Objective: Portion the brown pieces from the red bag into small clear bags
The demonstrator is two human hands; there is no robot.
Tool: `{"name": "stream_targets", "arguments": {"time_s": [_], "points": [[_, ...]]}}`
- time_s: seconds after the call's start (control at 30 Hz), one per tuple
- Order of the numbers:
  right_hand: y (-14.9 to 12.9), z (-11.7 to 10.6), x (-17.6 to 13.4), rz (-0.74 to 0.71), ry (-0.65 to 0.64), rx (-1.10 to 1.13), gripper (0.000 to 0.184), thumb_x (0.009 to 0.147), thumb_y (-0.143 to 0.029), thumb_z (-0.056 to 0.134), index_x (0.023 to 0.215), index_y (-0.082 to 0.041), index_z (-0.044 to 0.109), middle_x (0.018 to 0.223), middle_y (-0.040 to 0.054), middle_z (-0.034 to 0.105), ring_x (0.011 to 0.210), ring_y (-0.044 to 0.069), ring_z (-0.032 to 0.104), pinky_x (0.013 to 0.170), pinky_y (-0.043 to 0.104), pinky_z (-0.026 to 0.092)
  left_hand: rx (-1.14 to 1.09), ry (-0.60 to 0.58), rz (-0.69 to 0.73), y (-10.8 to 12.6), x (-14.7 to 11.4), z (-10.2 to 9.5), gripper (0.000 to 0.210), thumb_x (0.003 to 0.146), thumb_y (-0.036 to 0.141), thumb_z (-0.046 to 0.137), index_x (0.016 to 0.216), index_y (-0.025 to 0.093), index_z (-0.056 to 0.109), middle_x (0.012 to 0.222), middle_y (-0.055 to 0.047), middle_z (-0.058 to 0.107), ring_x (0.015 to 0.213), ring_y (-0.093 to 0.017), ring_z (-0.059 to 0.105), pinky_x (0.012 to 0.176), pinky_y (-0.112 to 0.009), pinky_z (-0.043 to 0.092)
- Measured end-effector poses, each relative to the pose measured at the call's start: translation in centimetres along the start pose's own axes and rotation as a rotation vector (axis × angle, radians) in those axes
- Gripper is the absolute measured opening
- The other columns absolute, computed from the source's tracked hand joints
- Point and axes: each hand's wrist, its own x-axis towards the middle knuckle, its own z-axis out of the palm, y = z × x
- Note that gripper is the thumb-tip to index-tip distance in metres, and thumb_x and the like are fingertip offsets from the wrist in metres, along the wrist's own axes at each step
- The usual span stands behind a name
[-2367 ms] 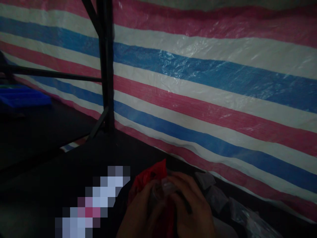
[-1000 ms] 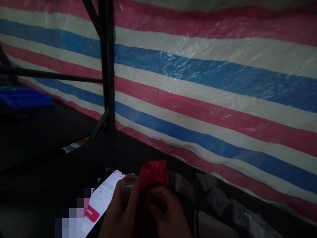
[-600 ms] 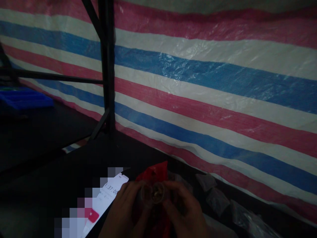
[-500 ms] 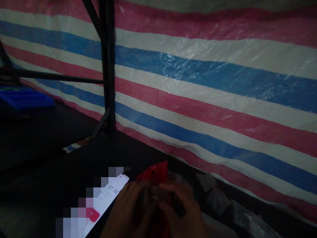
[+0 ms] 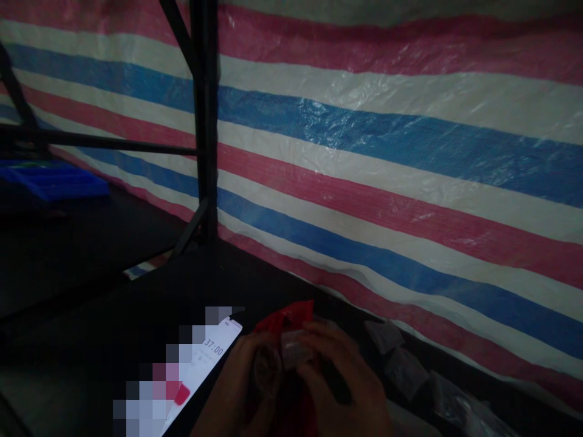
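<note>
In the dim head view, my left hand point(image 5: 232, 385) is closed around a small clear, round-mouthed plastic container point(image 5: 267, 367) with something brownish inside. Between the thumb and fingers of my right hand point(image 5: 348, 379) is a small clear plastic piece point(image 5: 294, 348), perhaps a lid; its exact kind is too dark to tell. The two pieces are side by side, very close together. Behind and under both hands lies a red plastic bag point(image 5: 298, 311), partly hidden by them.
Left of my hands lies a lit phone point(image 5: 207, 352), partly pixelated. Several small clear plastic bags point(image 5: 405, 371) lie on the black tabletop point(image 5: 195, 282) at right. A black metal post point(image 5: 207, 133) and a striped tarp point(image 5: 387, 152) stand behind. A blue tray point(image 5: 68, 181) sits far left.
The clear piece in my right hand has shifted away from the container in my left hand. The container's round mouth now faces me more. The whole view has moved slightly.
</note>
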Motion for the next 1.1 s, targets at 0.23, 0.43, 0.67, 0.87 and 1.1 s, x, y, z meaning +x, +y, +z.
{"name": "stream_targets", "arguments": {"time_s": [0.23, 0.43, 0.67, 0.87, 1.1], "points": [[2.2, 0.6, -1.1, 0.23, -0.316, -0.143, 0.052, 0.071, 0.001, 0.059, 0.107, -0.03, 0.082, 0.113, 0.004, 0.082, 0.108, 0.028, 0.075, 0.098, 0.039, 0.057, 0.156, 0.039, -0.236, -0.1, 0.6, -2.7, 0.039, 0.089, 0.056, 0.06, 0.116, 0.028, 0.055, 0.093, -0.005, 0.077, 0.081, -0.029, 0.077, 0.067, -0.035, 0.06], [0.5, 3.4, -1.0, 0.296, -0.328, -0.261, 0.054, 0.065, 0.005, 0.049, 0.097, -0.027, 0.079, 0.106, 0.0052, 0.08, 0.106, 0.029, 0.074, 0.094, 0.039, 0.052, 0.283, -0.112, -0.344, -0.9, 0.5, -3.2, 0.033, 0.081, 0.046, 0.063, 0.108, 0.028, 0.057, 0.087, -0.005, 0.079, 0.075, -0.031, 0.079, 0.064, -0.036, 0.058], [1.2, 2.9, -1.4, 0.305, -0.334, -0.138, 0.059, 0.057, 0.003, 0.048, 0.099, -0.027, 0.077, 0.1, 0.0017, 0.081, 0.095, 0.022, 0.079, 0.076, 0.026, 0.055, 0.037, -0.054, -0.377, -1.8, 1.1, -3.1, 0.027, 0.079, 0.036, 0.057, 0.104, 0.027, 0.057, 0.089, -0.004, 0.077, 0.084, -0.029, 0.076, 0.072, -0.038, 0.062], [0.7, 3.2, -1.2, 0.247, -0.295, -0.191, 0.067, 0.057, 0.006, 0.046, 0.104, -0.026, 0.081, 0.11, 0.0045, 0.081, 0.103, 0.024, 0.079, 0.088, 0.029, 0.057, -0.072, -0.015, -0.415, -2.5, 1.4, -2.4, 0.023, 0.085, 0.033, 0.062, 0.106, 0.024, 0.057, 0.089, -0.002, 0.075, 0.085, -0.027, 0.076, 0.074, -0.038, 0.062], [0.8, 3.4, -1.1, 0.297, -0.328, -0.235, 0.064, 0.065, 0.007, 0.046, 0.11, -0.023, 0.08, 0.116, 0.0087, 0.079, 0.113, 0.028, 0.074, 0.101, 0.039, 0.055, -0.002, 0.026, -0.349, -1.5, 1.1, -0.8, 0.031, 0.091, 0.048, 0.061, 0.112, 0.027, 0.057, 0.096, -0.003, 0.075, 0.093, -0.027, 0.076, 0.081, -0.036, 0.061]]}}
